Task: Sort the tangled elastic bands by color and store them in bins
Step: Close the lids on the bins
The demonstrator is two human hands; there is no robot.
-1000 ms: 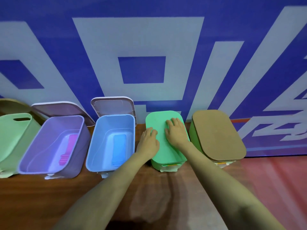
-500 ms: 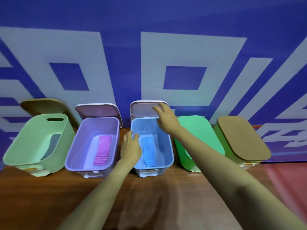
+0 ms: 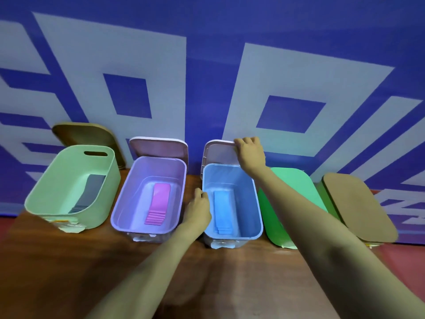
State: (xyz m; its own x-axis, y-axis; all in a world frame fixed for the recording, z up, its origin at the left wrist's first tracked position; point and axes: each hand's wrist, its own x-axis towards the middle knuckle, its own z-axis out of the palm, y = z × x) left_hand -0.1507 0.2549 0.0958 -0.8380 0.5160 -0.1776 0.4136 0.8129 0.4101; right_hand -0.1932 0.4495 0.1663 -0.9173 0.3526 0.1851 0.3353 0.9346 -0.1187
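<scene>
My right hand (image 3: pixel 249 155) curls over the lid (image 3: pixel 219 153) top edge, gripping it; left hand (image 3: pixel 197 207) holds the blue bin (image 3: pixel 232 238) rim below. I judge the lid light, stiff plastic: edge grip suffices.

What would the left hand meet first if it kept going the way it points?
The left hand points forward and slightly right, so it would meet the left rim of the blue bin first. Its curled fingers seem right at that rim, though contact is unclear.
</scene>
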